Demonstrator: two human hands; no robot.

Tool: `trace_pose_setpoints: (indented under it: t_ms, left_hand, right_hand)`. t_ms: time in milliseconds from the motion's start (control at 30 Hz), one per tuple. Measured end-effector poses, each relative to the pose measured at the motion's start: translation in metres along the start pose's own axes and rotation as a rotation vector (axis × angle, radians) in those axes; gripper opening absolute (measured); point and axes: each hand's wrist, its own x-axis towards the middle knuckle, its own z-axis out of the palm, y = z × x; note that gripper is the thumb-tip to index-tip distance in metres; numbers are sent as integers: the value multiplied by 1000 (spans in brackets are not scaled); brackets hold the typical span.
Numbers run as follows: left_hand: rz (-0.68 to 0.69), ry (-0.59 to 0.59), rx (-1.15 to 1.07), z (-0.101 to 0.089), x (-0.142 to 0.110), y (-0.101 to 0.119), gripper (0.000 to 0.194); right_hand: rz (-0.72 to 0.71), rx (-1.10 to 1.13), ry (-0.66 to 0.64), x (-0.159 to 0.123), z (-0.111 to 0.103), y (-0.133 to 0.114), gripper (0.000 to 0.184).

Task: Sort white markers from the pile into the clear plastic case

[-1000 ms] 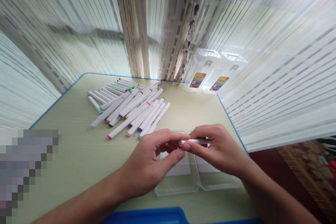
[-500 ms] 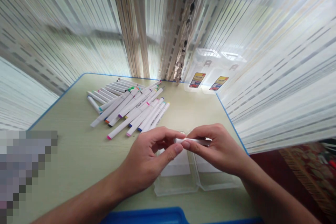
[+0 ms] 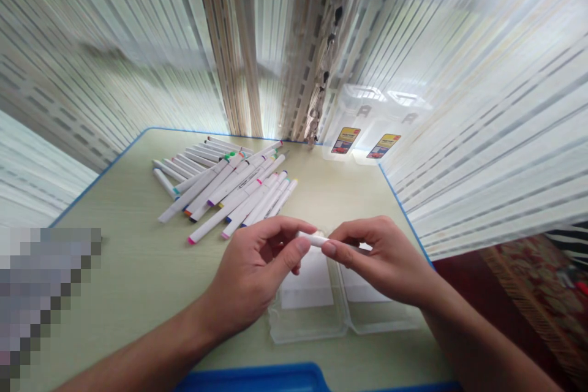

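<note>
Sheer striped curtains (image 3: pixel 138 73) are hung behind a pale green wood-grain table (image 3: pixel 124 275) edged in blue. A slim white marker (image 3: pixel 316 240), its smooth plastic barrel rounded at the end, is held just above an open clear plastic case (image 3: pixel 307 324) lined with white paper. The marker is pinched between the left hand (image 3: pixel 252 272) and the right hand (image 3: pixel 381 260), the fingers of both curled and clamped on the barrel. A loose heap of white markers (image 3: pixel 229 190) with coloured ends is left beside the hands. Two clear boxes (image 3: pixel 362 122) with yellow labels are placed at the far corner. A blue plastic piece (image 3: pixel 252 383) is seen at the near edge, a patterned rug (image 3: pixel 528 300) beyond the table.
</note>
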Motion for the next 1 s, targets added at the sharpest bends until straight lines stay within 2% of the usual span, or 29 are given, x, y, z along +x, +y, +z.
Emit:
trace_pose_setpoints:
  t_ms: [167,500,833,1000]
  left_hand:
    - [-29,38,-12,0,2,1,14]
    - [-65,76,-50,-2,5,1,18]
    - [-59,103,-207,-4,6,-6,16]
    - [-56,137,-272,-4,7,-5,14]
  right_hand:
    - [40,96,-12,-2,-1,2,25]
    - [70,253,10,-1,-1,3,27]
    - [106,438,34,-1,-1,6,32]
    - [125,439,21,0,-3,3,28]
